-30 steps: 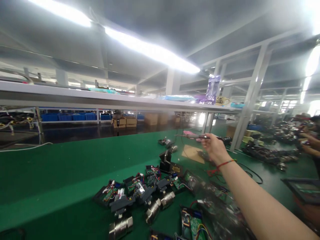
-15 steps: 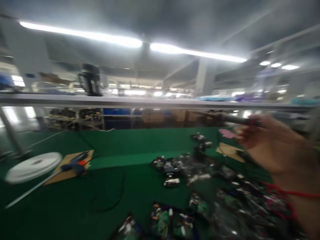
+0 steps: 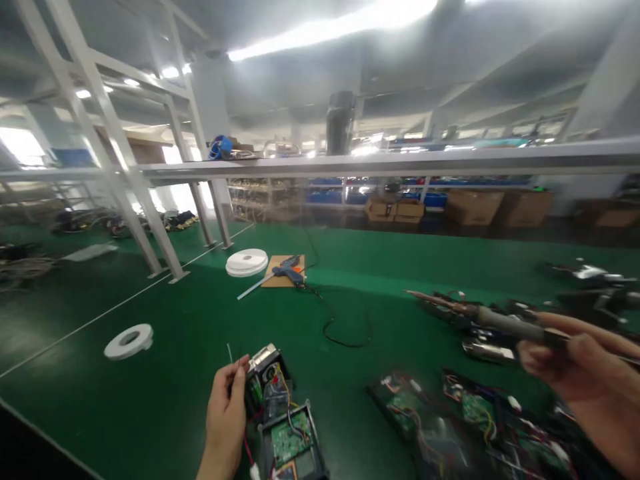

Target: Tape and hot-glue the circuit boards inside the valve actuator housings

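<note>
My right hand [image 3: 585, 373] grips a soldering iron [image 3: 500, 321] by its handle, with the tip pointing left above the table. At the lower middle lies an opened electronic device [image 3: 287, 427], its green circuit board and coloured wires exposed. My left hand [image 3: 226, 407] is at its left edge, thumb and fingers pinched together. A thin pale wire [image 3: 229, 353] sticks up from those fingertips; how it runs inside the grip is hidden. A red wire with a white connector [image 3: 255, 471] hangs down beside the device.
Several more opened devices [image 3: 480, 407] crowd the right side. A glue gun [image 3: 290, 270] rests on a cardboard piece [image 3: 275, 280], its black cord trailing right. White tape rolls [image 3: 129, 341] lie left. A shelf [image 3: 400, 162] on metal posts [image 3: 130, 180] crosses behind.
The view has swung left and down. My left hand and the device beside it have come into view. The soldering iron, still in my right hand, now appears lower.
</note>
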{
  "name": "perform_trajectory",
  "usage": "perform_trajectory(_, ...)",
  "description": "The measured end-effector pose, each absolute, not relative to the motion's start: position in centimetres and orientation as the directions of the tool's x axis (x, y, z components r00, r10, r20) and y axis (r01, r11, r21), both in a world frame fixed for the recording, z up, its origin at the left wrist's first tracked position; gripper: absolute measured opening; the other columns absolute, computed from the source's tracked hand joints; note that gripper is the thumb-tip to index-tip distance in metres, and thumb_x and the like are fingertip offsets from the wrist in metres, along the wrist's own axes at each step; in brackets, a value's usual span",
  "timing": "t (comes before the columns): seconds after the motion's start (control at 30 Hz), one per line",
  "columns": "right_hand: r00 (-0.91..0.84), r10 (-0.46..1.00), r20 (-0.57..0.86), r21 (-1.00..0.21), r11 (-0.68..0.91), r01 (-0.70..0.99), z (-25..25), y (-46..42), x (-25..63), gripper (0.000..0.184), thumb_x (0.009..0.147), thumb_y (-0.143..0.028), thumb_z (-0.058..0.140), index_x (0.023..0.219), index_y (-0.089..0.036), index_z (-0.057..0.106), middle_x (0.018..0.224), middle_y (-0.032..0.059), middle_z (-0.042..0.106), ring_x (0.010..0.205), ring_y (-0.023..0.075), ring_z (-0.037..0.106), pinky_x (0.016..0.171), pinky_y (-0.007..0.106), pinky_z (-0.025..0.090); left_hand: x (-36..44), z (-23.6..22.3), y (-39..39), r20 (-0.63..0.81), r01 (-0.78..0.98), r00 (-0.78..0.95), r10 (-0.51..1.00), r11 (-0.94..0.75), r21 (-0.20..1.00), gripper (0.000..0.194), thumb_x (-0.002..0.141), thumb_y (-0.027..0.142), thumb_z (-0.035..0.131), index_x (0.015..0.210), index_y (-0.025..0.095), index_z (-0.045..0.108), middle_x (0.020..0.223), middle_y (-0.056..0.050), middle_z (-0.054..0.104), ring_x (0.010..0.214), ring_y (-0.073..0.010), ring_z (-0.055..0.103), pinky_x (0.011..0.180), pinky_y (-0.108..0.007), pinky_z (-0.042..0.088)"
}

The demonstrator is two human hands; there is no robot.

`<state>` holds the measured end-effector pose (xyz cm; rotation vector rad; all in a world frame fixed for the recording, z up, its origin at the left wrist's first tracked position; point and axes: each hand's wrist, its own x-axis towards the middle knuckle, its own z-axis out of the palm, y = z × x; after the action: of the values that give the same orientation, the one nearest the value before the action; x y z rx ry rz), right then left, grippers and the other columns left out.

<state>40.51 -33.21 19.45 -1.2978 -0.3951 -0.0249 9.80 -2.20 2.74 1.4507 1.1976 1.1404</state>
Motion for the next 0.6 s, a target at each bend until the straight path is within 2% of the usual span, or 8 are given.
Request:
perform_trajectory(0.1, 0.949, 0.203, 0.240, -0.942, 0.287, 0.176, 19.0, -33.1, 38.8, 0.041, 0.049, -0.053, 0.095, 0.079, -0.029, 0.081, 0.071, 0.0074, 0.068, 0.061, 0.0191, 0.066, 0.053, 0.025, 0.061, 12.2, 1.5, -3.1, 0.069, 0.169, 0.114, 0.991, -0.088, 0.982, 0.060, 0.078, 0.077, 0.052, 0.102, 0.023, 0.063, 0.105, -0.008, 0.072, 0.098, -0.0305, 0.065, 0.085, -0.044, 0.049)
perform_trajectory(0.2, 0.951, 0.193, 0.241, -0.935, 0.310, 0.175, 18.0, -32.9, 37.5, 0.033, 0.051, -0.051, 0.094, 0.072, -0.029, 0.080, 0.072, 0.0065, 0.068, 0.060, 0.0184, 0.065, 0.055, 0.024, 0.062, 14.3, 1.0, -3.7, 0.083, 0.160, 0.170, 0.982, -0.111, 0.981, 0.059, 0.077, 0.077, 0.053, 0.099, 0.023, 0.062, 0.099, -0.006, 0.071, 0.094, -0.0303, 0.063, 0.083, -0.042, 0.046)
perform_trajectory(0.43, 0.966, 0.209, 0.152, -0.951, 0.296, 0.086, 14.7, -33.4, 36.7, 0.038, 0.051, -0.050, 0.094, 0.076, -0.026, 0.081, 0.067, 0.0040, 0.068, 0.055, 0.0156, 0.064, 0.055, 0.020, 0.062, 20.0, 1.6, -5.0, 0.167, 0.023, 0.455, 0.874, -0.199, 0.980, 0.048, 0.088, 0.068, 0.051, 0.095, 0.022, 0.062, 0.092, -0.004, 0.068, 0.085, -0.0222, 0.062, 0.076, -0.031, 0.047)
perform_trajectory(0.6, 0.951, 0.291, 0.103, -0.970, 0.243, 0.030, 12.3, -34.0, 36.7, 0.034, 0.059, -0.047, 0.092, 0.083, -0.026, 0.081, 0.077, 0.0093, 0.075, 0.062, 0.0228, 0.070, 0.057, 0.026, 0.064, 22.0, 2.9, -6.0, 0.172, -0.049, 0.667, 0.725, -0.188, 0.981, 0.037, 0.091, 0.057, 0.054, 0.085, 0.021, 0.062, 0.088, -0.004, 0.071, 0.084, -0.0205, 0.063, 0.077, -0.030, 0.050)
